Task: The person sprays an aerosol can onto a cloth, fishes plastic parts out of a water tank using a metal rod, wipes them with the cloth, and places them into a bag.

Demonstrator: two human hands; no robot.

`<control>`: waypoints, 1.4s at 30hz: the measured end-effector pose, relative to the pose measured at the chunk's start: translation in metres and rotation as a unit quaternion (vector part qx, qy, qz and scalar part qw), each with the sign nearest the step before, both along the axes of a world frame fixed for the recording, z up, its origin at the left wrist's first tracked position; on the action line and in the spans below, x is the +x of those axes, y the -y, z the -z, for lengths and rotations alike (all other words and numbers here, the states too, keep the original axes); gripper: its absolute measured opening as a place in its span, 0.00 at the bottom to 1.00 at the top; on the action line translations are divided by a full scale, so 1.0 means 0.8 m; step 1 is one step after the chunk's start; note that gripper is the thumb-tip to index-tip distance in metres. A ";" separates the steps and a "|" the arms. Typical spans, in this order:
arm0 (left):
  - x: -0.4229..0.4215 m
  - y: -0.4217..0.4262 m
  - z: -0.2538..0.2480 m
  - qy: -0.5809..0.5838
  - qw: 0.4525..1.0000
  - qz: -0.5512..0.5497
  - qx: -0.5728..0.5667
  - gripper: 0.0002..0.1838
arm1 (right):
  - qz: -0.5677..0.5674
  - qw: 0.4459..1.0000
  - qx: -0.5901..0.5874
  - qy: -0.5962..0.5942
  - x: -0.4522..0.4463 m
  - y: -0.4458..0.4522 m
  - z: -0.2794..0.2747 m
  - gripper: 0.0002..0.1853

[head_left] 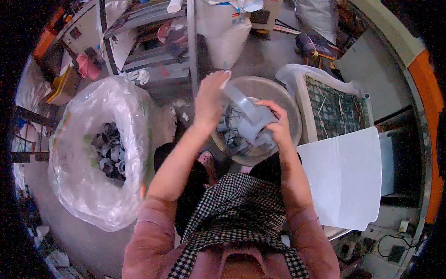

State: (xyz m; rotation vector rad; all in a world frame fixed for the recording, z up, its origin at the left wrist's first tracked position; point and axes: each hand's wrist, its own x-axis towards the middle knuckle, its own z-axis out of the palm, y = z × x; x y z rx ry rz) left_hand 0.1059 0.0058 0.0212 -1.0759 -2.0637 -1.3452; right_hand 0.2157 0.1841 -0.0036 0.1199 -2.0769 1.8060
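My right hand (278, 122) is closed round a grey moulded plastic part (254, 122), held over a wide round metal basin (293, 100). From the part a flat, paler grey strip (238, 98) stretches up and left towards my left hand (210, 100). That hand is blurred, with its fingers curled together. A small white thing (226, 80) shows at its fingertips, too smeared to name. Beneath the part, several dark and grey plastic pieces (234, 142) lie in the basin.
A large clear plastic bag (69, 158) on the left holds several grey plastic parts (111, 156). At right are a white sheet (346, 179) and a pale-framed crate with dark mesh (337, 102). A metal rack (158, 60) and white sack (227, 44) stand ahead.
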 end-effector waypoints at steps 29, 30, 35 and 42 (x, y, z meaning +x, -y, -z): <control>-0.016 0.005 0.034 0.394 0.902 -0.030 0.173 0.21 | -0.131 0.743 -0.649 0.099 -0.025 0.018 0.040 0.25; -0.020 0.007 0.041 0.393 0.902 -0.030 0.173 0.21 | -0.131 0.743 -0.648 0.099 -0.023 0.024 0.033 0.25; -0.005 0.003 0.042 0.096 0.987 -0.083 0.094 0.23 | -0.057 0.798 -0.588 0.122 -0.025 0.040 0.000 0.29; 0.021 -0.008 0.034 -0.053 0.998 0.009 -0.043 0.32 | -0.004 0.861 -0.500 0.094 -0.027 0.053 -0.007 0.33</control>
